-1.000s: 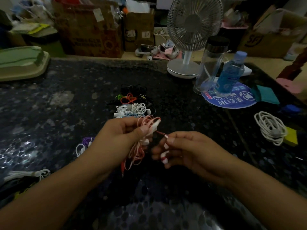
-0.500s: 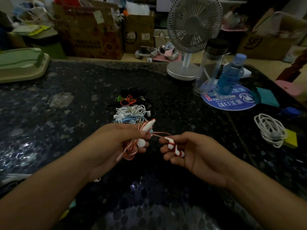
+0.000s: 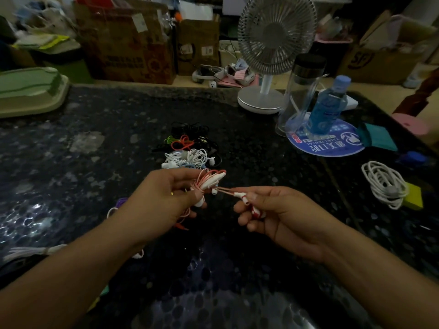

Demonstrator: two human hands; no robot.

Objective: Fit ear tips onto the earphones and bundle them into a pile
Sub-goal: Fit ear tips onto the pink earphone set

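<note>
The left hand (image 3: 166, 198) is closed around a coiled bunch of pink-and-white earphone cord (image 3: 204, 186), held above the dark table (image 3: 71, 162) near the middle of the scene. The right hand (image 3: 268, 210) pinches the two red-and-white earbuds (image 3: 249, 205) between thumb and curled fingers, just to the right of the coil. Two short strands of cord run between the hands, lying roughly left to right and rising slightly toward the coil. So the earbuds sit at the right hand, the bulk of the cord at the left, and the long axis of the free cord points from one hand straight to the other.

The pile of finished earphones (image 3: 190, 150) lies on the table just beyond the left hand, toward the far side: white, blue, orange, green and black sets heaped together. The left hand is the nearer one to it, so setting the bundle down would likely fall to that hand, moving away from the person.

Whether the ear tips are already seated on both earbuds is hard to tell; the fingers cover much of them and the light is dim. A purple earphone set (image 3: 121, 201) is partly hidden behind the left wrist. A white cable coil (image 3: 384, 184) lies well apart at the right.
</note>
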